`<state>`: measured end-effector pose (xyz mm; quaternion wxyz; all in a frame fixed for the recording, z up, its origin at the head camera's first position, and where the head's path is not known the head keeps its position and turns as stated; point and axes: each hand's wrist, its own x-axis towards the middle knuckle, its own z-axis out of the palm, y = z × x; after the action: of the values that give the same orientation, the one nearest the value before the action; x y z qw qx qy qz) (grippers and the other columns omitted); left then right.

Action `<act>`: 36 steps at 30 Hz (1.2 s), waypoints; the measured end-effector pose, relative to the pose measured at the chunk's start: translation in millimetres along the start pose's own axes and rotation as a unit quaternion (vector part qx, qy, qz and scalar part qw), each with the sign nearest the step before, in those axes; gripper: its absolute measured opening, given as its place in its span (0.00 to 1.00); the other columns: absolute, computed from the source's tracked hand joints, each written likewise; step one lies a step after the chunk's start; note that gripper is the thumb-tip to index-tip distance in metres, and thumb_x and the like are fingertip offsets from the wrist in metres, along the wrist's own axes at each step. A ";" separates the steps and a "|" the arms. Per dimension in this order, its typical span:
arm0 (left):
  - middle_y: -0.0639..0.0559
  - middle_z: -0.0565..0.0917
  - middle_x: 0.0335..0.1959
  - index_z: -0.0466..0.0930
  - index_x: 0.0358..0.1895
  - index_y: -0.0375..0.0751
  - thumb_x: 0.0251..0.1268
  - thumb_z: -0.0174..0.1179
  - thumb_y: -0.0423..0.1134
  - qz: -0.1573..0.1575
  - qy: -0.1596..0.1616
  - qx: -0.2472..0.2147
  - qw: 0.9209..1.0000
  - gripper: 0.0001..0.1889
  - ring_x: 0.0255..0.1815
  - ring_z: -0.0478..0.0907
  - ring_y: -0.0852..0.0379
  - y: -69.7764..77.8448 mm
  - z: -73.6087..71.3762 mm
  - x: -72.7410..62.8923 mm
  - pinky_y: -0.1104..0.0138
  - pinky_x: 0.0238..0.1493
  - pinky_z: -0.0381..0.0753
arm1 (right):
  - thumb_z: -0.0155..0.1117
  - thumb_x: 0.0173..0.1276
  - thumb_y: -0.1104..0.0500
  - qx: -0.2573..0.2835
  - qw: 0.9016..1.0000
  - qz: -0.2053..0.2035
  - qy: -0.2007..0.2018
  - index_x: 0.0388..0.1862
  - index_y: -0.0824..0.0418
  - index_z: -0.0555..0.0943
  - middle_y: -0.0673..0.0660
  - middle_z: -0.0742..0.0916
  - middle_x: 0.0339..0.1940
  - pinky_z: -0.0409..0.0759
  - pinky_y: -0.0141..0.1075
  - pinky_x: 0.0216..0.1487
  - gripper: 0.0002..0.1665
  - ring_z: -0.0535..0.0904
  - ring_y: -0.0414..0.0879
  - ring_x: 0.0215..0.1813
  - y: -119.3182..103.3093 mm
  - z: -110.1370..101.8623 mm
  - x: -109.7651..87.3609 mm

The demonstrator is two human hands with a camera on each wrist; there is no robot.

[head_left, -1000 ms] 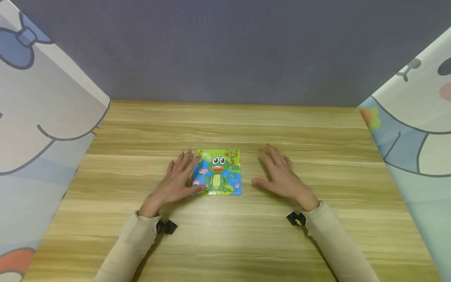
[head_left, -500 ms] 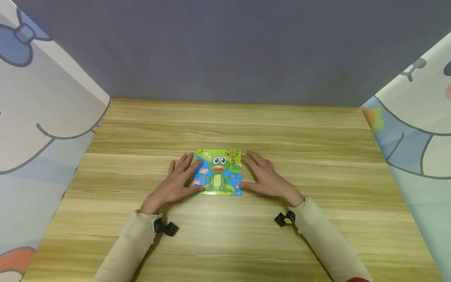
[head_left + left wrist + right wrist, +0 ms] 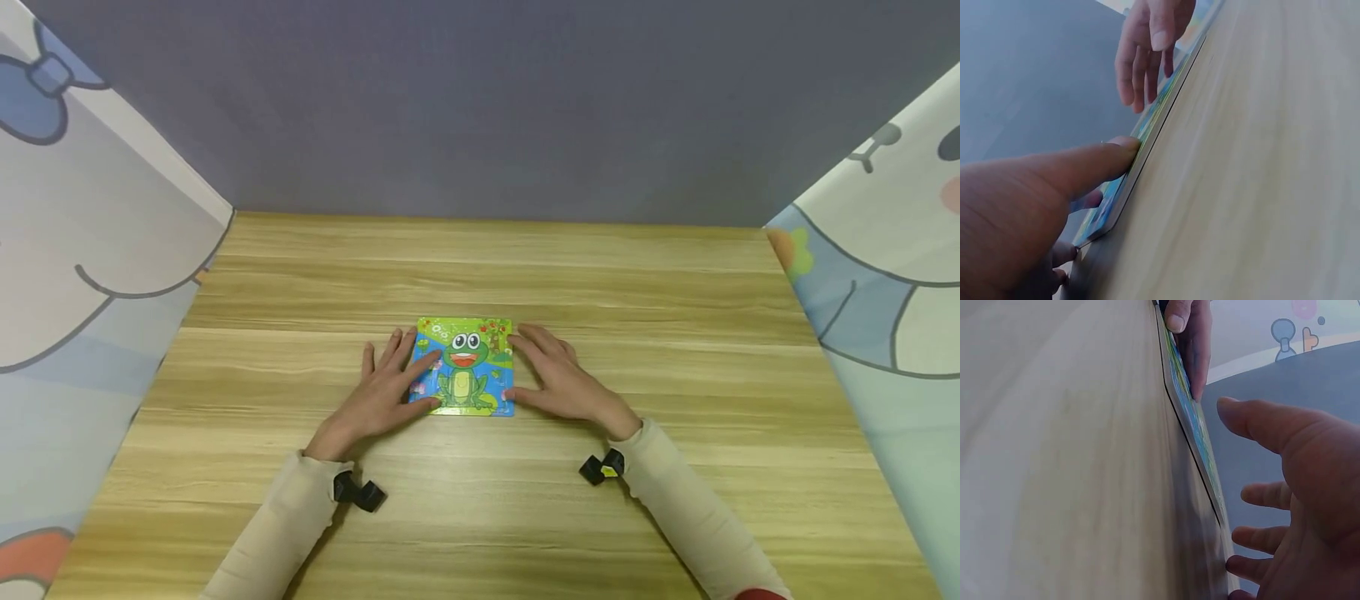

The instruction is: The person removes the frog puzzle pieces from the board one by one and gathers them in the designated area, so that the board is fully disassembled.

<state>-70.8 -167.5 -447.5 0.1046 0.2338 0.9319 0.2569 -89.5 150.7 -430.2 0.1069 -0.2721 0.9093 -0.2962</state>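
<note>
A thin square jigsaw puzzle (image 3: 463,387) with a smiling green frog on it lies flat, picture side up, mid-table. My left hand (image 3: 375,398) is at its left side, with thumb and index finger extended over the picture. In the left wrist view the left thumb (image 3: 1124,147) touches the puzzle's near border, and the other fingers are partly hidden behind it. My right hand (image 3: 561,379) is at the right edge, fingers spread and holding nothing. The right wrist view shows the right thumb (image 3: 1235,412) raised above the puzzle (image 3: 1192,422).
The wood-grain table (image 3: 480,500) extends around the puzzle on all sides. A grey upright panel (image 3: 480,108) stands along its far edge. Cartoon-printed panels (image 3: 112,208) flank it left and right. Small black devices (image 3: 358,492) are strapped at both wrists.
The right hand has moved left, from apart to the puzzle's right edge. The left hand's index finger has slid slightly further over the picture. The puzzle has stayed nearly in place.
</note>
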 end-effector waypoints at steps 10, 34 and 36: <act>0.39 0.39 0.84 0.57 0.79 0.57 0.68 0.60 0.58 -0.006 0.004 0.010 1.000 0.39 0.84 0.33 0.34 10.3 7.6 -0.5 0.27 0.72 0.27 | 0.72 0.64 0.44 0.009 1.000 0.013 -0.004 0.77 0.60 0.63 0.66 0.60 0.81 0.50 0.71 0.75 0.49 0.53 0.63 0.82 -1.7 -2.7 3.1; 0.37 0.44 0.83 0.56 0.80 0.57 0.69 0.56 0.62 -0.023 0.030 0.041 0.998 0.39 0.83 0.33 0.30 39.5 27.8 2.8 0.25 0.71 0.34 | 0.69 0.67 0.44 -0.038 0.999 -0.010 0.022 0.76 0.61 0.65 0.67 0.67 0.78 0.58 0.70 0.73 0.44 0.59 0.67 0.79 -15.1 -3.0 31.8; 0.37 0.43 0.83 0.56 0.80 0.57 0.70 0.56 0.62 -0.025 0.029 0.040 0.998 0.39 0.83 0.33 0.30 38.8 27.7 2.6 0.25 0.72 0.33 | 0.69 0.67 0.43 -0.033 0.999 -0.009 0.021 0.75 0.62 0.65 0.67 0.68 0.77 0.58 0.70 0.72 0.45 0.60 0.67 0.78 -17.0 -2.6 35.8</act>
<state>-49.4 -124.9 -450.7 0.0740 0.2068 0.9497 0.2234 -112.8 120.5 -419.1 0.0758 -0.2775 0.9182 -0.2724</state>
